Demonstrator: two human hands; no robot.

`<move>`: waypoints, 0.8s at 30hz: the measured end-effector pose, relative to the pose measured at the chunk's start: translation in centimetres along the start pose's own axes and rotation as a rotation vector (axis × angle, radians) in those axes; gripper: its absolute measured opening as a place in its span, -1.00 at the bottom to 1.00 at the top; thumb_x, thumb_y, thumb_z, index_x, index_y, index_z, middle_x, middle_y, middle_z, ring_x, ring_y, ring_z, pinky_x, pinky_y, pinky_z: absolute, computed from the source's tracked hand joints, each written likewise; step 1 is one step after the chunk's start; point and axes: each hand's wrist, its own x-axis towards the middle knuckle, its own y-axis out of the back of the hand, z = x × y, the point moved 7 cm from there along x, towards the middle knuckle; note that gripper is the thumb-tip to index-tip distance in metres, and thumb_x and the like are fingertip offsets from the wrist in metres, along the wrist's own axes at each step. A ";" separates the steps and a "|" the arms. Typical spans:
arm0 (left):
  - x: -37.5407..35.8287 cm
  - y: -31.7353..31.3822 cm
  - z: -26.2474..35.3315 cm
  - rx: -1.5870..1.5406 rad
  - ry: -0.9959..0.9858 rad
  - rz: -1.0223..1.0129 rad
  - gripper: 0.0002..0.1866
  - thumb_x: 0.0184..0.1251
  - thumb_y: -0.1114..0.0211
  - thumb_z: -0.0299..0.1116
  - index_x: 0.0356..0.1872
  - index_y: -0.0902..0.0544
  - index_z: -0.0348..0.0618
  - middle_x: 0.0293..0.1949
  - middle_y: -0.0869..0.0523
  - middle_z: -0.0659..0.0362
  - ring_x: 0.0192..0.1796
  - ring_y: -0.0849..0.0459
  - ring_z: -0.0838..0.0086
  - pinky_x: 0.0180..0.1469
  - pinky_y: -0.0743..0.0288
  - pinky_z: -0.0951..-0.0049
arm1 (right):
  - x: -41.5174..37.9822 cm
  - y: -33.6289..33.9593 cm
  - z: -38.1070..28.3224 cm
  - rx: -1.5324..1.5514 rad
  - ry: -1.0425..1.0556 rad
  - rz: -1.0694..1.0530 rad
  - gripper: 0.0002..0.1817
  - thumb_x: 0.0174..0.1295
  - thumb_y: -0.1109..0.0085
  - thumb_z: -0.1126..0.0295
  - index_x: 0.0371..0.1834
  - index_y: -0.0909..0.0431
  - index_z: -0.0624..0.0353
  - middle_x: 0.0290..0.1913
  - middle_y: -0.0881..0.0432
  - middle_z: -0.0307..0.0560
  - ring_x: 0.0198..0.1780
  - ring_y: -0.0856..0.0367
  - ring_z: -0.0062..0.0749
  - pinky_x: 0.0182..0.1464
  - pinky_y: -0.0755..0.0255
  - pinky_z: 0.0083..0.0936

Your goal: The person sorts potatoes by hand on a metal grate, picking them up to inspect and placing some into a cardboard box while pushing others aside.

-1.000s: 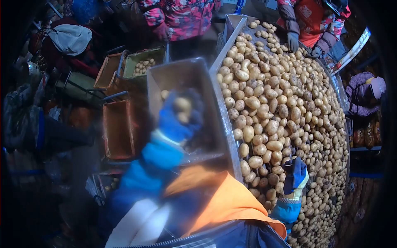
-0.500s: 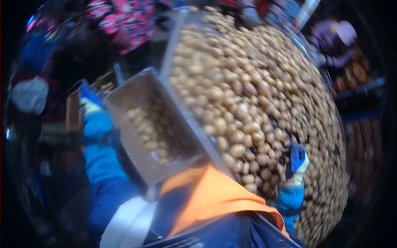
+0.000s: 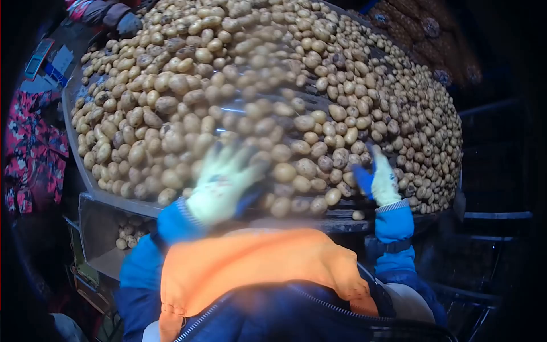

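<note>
Potatoes [image 3: 325, 114] cover a wide table with a raised rim [image 3: 154, 210]. My left hand [image 3: 225, 185], in a pale glove with blue on the palm side, is over the potatoes near the front edge, fingers spread and somewhat blurred. Further right, my right hand [image 3: 379, 179] wears the same kind of glove; its fingers are apart among the potatoes, thumb stretched to the left. Neither hand shows anything held. Below the rim at the left, a box [image 3: 105, 253] holds some potatoes [image 3: 130, 235].
Another person's gloved hand [image 3: 129, 24] is at the table's upper left edge. A digital scale [image 3: 39, 57] and a pink patterned garment [image 3: 34, 154] are at the left. Filled net sacks [image 3: 421, 34] stand at the upper right. Metal rails [image 3: 496, 215] run at the right.
The view has turned toward the potato table. My left hand has moved from beside the box onto the potatoes, and the box now appears lower left. My right hand remains over the potatoes.
</note>
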 end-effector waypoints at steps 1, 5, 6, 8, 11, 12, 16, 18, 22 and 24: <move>1.1 -2.1 0.8 0.094 -0.092 -0.093 -0.36 0.25 -0.39 -0.30 0.43 -0.60 0.12 0.52 -0.42 -0.12 0.58 -0.31 -0.23 0.62 -0.04 -0.39 | -0.7 -0.8 -1.9 -0.004 0.027 -0.074 -0.17 0.27 -0.47 0.06 0.58 -0.41 0.13 0.34 -0.60 0.35 0.30 -0.63 0.27 0.31 -0.54 0.01; 2.9 -6.0 -0.7 0.165 -0.071 -0.176 -0.50 0.30 -0.29 -0.26 0.31 -0.70 0.16 0.53 -0.42 -0.12 0.66 -0.20 -0.23 0.67 0.15 -0.43 | -1.1 -5.1 -7.1 -0.132 0.300 -0.196 -0.13 0.22 -0.48 0.04 0.61 -0.39 -0.02 0.35 -0.51 0.42 0.32 -0.56 0.38 0.32 -0.53 0.07; 3.0 -5.9 -1.0 0.165 -0.049 -0.198 -0.54 0.29 -0.29 -0.26 0.24 -0.74 0.14 0.52 -0.43 -0.12 0.66 -0.20 -0.22 0.68 0.16 -0.43 | -1.2 -5.8 -8.3 -0.168 0.386 -0.176 -0.12 0.21 -0.48 0.03 0.62 -0.38 -0.07 0.34 -0.49 0.43 0.32 -0.55 0.40 0.31 -0.53 0.08; 2.8 -4.9 -1.5 0.160 -0.033 -0.160 -0.63 0.36 -0.24 -0.26 0.16 -0.74 0.03 0.46 -0.47 -0.08 0.63 -0.23 -0.21 0.66 0.10 -0.43 | -0.3 -6.6 -10.8 -0.018 0.441 -0.181 -0.13 0.21 -0.46 0.05 0.62 -0.38 -0.06 0.37 -0.47 0.42 0.33 -0.56 0.34 0.32 -0.54 0.04; 2.7 -3.6 -3.8 0.197 0.032 -0.142 -0.73 0.31 -0.33 -0.17 -0.04 -0.81 0.08 0.50 -0.46 -0.09 0.67 -0.18 -0.22 0.67 0.26 -0.52 | 0.8 -10.1 -15.8 0.067 0.659 -0.360 -0.16 0.27 -0.37 0.09 0.66 -0.34 -0.11 0.52 -0.34 0.46 0.35 -0.57 0.24 0.32 -0.56 -0.02; 2.4 -3.0 -5.1 0.269 0.093 -0.183 -0.73 0.30 -0.34 -0.16 -0.04 -0.82 0.10 0.53 -0.42 -0.08 0.67 -0.17 -0.23 0.63 0.27 -0.60 | 0.8 -12.1 -17.7 -0.041 0.686 -0.382 -0.19 0.33 -0.31 0.07 0.68 -0.32 -0.15 0.58 -0.27 0.44 0.34 -0.59 0.22 0.30 -0.57 0.01; 1.0 -1.6 -8.8 0.344 0.216 -0.169 -0.60 0.19 -0.39 -0.29 0.09 -0.82 0.20 0.64 -0.29 -0.07 0.74 0.01 -0.21 0.64 0.30 -0.58 | 3.1 -14.7 -22.7 -0.031 0.637 -0.411 -0.27 0.47 -0.17 0.00 0.71 -0.27 -0.24 0.68 -0.17 0.38 0.34 -0.61 0.14 0.27 -0.59 0.06; 1.1 -1.1 -10.2 0.385 0.264 -0.174 -0.62 0.22 -0.41 -0.22 0.10 -0.82 0.22 0.66 -0.26 -0.06 0.75 0.04 -0.22 0.67 0.31 -0.50 | 3.4 -15.6 -24.3 -0.108 0.624 -0.459 -0.28 0.48 -0.14 -0.05 0.68 -0.31 -0.21 0.66 -0.21 0.37 0.35 -0.61 0.16 0.32 -0.57 -0.02; 1.4 0.0 -14.4 0.447 0.400 -0.204 -0.64 0.40 -0.35 0.04 0.09 -0.84 0.22 0.67 -0.28 -0.06 0.73 -0.06 -0.16 0.69 0.28 -0.42 | 4.2 -16.3 -27.0 0.287 0.607 -0.486 -0.35 0.46 -0.13 0.07 0.61 -0.39 -0.09 0.61 -0.29 0.32 0.34 -0.59 0.29 0.34 -0.53 0.10; 1.8 2.3 -16.0 0.326 0.536 -0.139 -0.58 0.46 -0.32 0.15 0.10 -0.86 0.18 0.64 -0.35 -0.05 0.70 -0.19 -0.08 0.70 0.26 -0.35 | 3.5 -15.3 -26.7 0.482 0.637 -0.345 -0.40 0.44 -0.15 0.15 0.53 -0.46 0.00 0.52 -0.44 0.27 0.29 -0.63 0.26 0.30 -0.57 0.07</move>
